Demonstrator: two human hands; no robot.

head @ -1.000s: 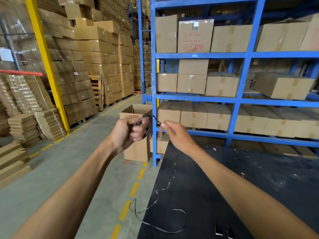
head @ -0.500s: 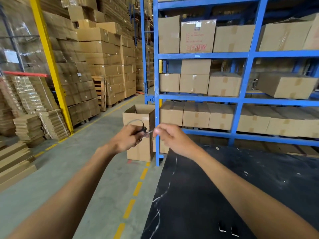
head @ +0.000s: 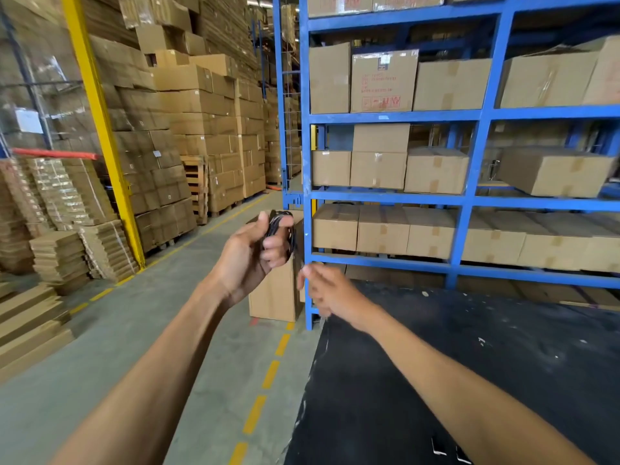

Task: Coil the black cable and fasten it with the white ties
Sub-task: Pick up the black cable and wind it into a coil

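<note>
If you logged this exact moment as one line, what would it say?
stage: coiling | left hand: closed around coiled black cable | right hand: blurred, just below the coil, grip unclear | white ties: lying on black table

The black cable [head: 277,226] is gathered into a small, tight bundle of thin loops, held up in the air and standing roughly upright. Most of it is hidden inside a closed fist, so only the top of the loops and a curved stretch on the right side show. Two small white ties [head: 449,452] lie side by side on the dark table at the bottom edge, well apart from the cable.
</note>
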